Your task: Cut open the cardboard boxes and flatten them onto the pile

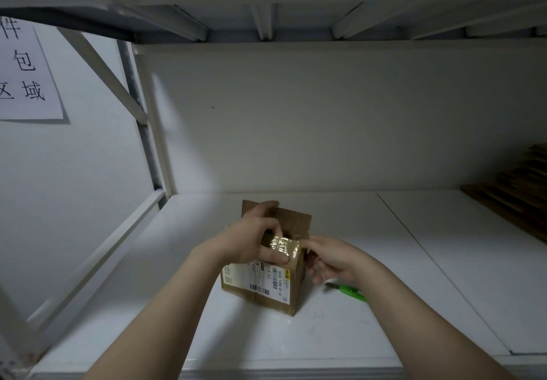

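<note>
Box (266, 279) mid-shelf; cutter (352, 291) right; pile (515, 190) far right.

Bare forearms (177, 299), bare wrists (207, 254), left hand (251, 237), right hand (331, 258), bare fingers (273, 256)

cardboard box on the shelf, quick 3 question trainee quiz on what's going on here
1. True or false: the green box cutter is held in the right hand.
2. Where is the pile of flattened cardboard? A) at the far right of the shelf B) left of the box C) under the box
3. Fill in: the left hand grips the top of the cardboard box while the right hand pinches the ____.

Key
1. False: it lies on the white shelf beside that hand.
2. A
3. tape
</note>
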